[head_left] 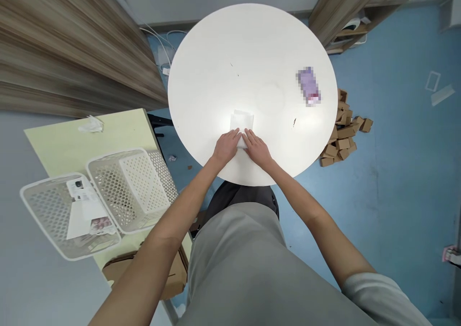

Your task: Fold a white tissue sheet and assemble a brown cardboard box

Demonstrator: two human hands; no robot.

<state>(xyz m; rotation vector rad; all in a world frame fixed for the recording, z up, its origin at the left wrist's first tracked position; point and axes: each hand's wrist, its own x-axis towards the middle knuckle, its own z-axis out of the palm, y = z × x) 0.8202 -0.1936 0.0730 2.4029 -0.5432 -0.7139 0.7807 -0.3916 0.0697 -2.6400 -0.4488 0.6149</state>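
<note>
A small, thin white sheet (241,121), apparently paper, lies flat near the close edge of the round white table (223,52). It looks folded, its layers slightly out of line: a narrow strip juts past the far edge. The outline is roughly square, set nearly straight; the near corners are covered from view.

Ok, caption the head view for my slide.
Left hand and right hand touch a white sheet on the round table.
</note>
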